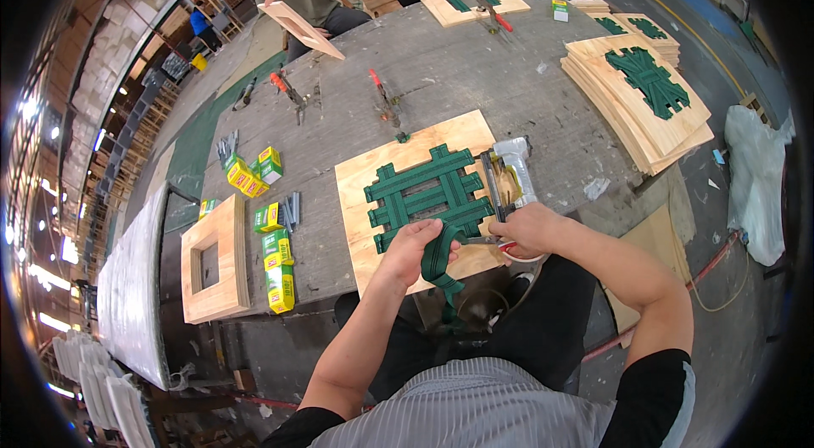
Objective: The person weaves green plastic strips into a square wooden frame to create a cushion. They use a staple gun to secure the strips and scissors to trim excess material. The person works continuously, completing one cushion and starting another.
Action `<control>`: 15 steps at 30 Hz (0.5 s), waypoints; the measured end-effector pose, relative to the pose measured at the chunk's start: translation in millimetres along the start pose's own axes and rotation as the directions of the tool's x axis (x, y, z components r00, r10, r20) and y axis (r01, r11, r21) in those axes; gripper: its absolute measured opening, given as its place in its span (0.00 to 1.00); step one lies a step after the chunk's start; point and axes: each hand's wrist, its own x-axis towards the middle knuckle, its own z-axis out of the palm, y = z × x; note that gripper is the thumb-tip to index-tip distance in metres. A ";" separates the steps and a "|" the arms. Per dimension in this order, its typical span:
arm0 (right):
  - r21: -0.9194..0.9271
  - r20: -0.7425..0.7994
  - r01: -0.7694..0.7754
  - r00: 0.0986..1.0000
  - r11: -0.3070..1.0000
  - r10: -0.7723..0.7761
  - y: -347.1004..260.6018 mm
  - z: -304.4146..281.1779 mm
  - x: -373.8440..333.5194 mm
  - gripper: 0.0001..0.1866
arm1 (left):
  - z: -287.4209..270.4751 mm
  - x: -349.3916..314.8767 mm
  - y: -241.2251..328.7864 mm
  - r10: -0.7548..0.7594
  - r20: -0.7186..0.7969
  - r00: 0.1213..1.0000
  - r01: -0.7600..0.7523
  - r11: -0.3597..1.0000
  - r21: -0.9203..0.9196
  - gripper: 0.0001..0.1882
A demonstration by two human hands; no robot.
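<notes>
In front of me lies a square plywood panel (356, 257) with green webbing straps (424, 181) crossed over its middle opening. My left hand (415, 251) is closed on a loose length of green webbing (437, 257), which loops and hangs past the panel's near edge. My right hand (524, 232) grips a silver and black staple gun (515, 172) at the panel's right side, its head beside the strap ends. Under the right fingers shows a curved red and white piece (511, 253), whose kind I cannot make out.
Left of the panel are yellow-green boxes (276, 246), staple strips (292, 209) and stacked wooden frames (242, 261). Red-handled clamps (386, 99) stand beyond. Finished strapped panels (649, 100) are piled at right. Across the table, one person holds a wooden frame (301, 28); another handles a strapped panel (441, 14).
</notes>
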 end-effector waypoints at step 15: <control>0.418 -0.509 -0.648 0.413 0.637 0.755 84.2 52.8 -53.7 0.18 | -17.1 -52.8 8.5 0.359 -0.127 0.925 -0.381 0.870 -0.313 0.10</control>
